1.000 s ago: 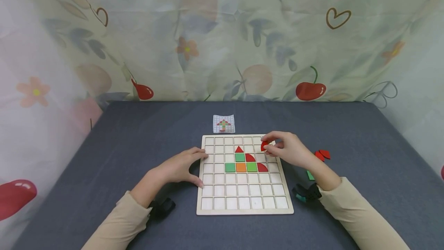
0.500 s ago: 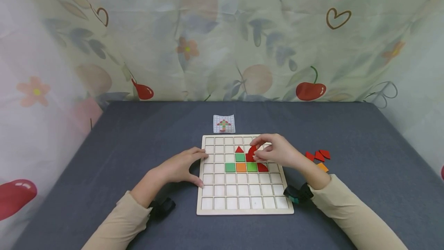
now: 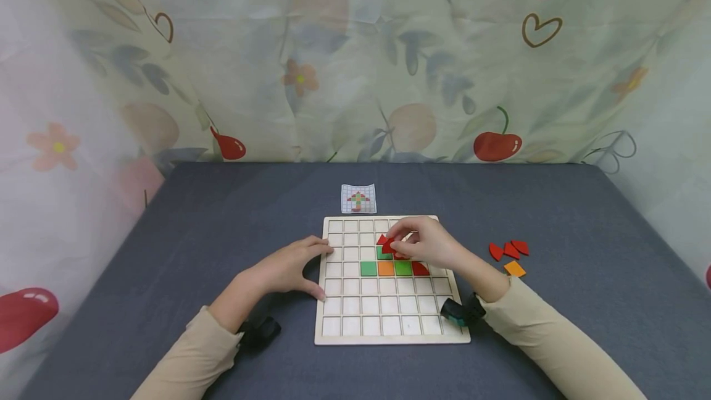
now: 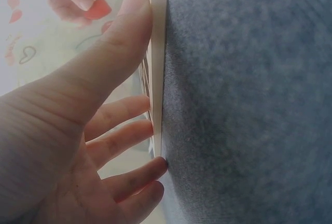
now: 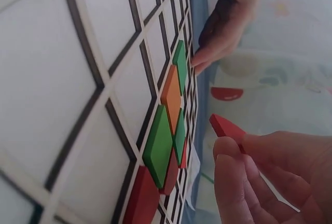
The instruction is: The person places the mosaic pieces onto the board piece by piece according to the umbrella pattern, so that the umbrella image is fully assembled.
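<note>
My right hand (image 3: 430,242) pinches a red quarter-circle tile (image 5: 226,127) between thumb and fingertips, raised over the wooden grid board (image 3: 391,339). In the head view it overlaps a green square (image 3: 382,253) and sits beside a red triangle (image 3: 382,239). My left hand (image 3: 280,267) rests at the board's left edge, thumb and fingers spread along it. One row holds a green square (image 3: 368,268), an orange square (image 3: 386,268), a light green square (image 3: 403,268) and a red quarter-circle (image 3: 420,268). Another red quarter-circle above that row is mostly hidden by my right hand.
A small printed pattern card (image 3: 358,199) lies behind the board. Right of the board are several loose red tiles (image 3: 511,250) and an orange tile (image 3: 514,268) on the dark tablecloth (image 3: 250,202). A patterned curtain (image 3: 355,79) hangs behind the table.
My right hand has moved left across the board with the red tile, from the upper right squares to beside the red triangle. The loose tiles at right are uncovered. My left hand stays put.
</note>
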Demonstrator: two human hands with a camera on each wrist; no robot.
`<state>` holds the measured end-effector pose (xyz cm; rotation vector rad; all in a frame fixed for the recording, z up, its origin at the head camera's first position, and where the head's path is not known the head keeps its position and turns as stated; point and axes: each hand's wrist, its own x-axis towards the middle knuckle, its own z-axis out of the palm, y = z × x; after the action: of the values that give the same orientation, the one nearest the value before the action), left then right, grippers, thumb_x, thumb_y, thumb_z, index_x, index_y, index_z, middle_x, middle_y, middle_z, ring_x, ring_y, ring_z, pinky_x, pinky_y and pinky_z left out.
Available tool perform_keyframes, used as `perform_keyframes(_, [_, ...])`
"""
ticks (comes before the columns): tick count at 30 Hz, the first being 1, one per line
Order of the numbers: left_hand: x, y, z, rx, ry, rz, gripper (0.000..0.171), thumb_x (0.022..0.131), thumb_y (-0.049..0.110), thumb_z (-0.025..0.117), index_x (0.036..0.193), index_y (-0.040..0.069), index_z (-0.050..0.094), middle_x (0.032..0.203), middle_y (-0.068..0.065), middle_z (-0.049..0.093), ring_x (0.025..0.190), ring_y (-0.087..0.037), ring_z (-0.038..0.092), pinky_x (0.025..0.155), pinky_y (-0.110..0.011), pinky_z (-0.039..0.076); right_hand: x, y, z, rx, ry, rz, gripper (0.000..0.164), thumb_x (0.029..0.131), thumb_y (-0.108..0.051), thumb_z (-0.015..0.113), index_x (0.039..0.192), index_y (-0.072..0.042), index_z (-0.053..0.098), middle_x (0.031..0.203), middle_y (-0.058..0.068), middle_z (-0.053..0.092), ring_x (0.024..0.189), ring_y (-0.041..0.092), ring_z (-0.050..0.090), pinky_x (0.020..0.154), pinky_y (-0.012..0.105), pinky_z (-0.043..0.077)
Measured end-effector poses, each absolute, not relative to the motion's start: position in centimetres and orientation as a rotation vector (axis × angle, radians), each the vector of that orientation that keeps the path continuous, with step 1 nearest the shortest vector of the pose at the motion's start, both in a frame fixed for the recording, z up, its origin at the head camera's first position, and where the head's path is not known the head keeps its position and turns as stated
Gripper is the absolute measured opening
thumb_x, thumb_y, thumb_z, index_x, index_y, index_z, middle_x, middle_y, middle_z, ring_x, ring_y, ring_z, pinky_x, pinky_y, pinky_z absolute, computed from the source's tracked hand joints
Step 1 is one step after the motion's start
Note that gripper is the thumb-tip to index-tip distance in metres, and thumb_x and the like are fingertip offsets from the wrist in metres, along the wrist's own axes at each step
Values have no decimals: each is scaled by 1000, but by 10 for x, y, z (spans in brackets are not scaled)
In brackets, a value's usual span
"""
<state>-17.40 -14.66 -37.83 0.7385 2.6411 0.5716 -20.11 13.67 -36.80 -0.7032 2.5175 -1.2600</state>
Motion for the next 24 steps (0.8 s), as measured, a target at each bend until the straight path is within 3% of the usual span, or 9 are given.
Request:
perform_keyframes(9, [-172,-147,-376,785,2651,572,84,68,43,80,134,3,47,141,-14,43,129,-30,42,106,-45,36,-203,121,-373,-711,2549,-1207,10,86,-6,63,94,-4,67,83,11,64,65,12,59,61,24,50])
perform_keyframes(24, [-174,-146,-377,726,2631,582,84,68,41,80,136,7,46,142,-12,42,129,-27,42,106,-44,37,-210,105,-379,-759,2599,-1053,9,85,-8,64,92,-7,68,80,5,65,67,11,54,65,22,46])
